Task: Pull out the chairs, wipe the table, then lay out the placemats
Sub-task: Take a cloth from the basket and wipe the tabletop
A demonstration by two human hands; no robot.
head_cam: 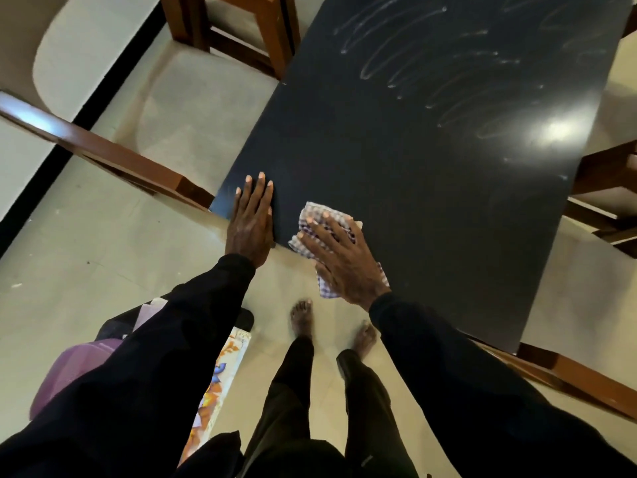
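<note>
Table (431, 167): dark, streaked at far right.
Left hand (251, 222): laid flat on near-left corner, nothing held.
Right hand (341, 260): spread flat, pressed on checked cloth (312, 215).

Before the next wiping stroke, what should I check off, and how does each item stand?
1. Checked cloth under the right hand, pressed on the table: ok.
2. Left hand flat on the near table corner: ok.
3. Chair on the left pulled back from the edge: ok.
4. Far tabletop wiped clean: cannot tell; streaks show there.
5. Table set: not ok; a printed sheet, maybe a placemat, is at the left sleeve.
</note>
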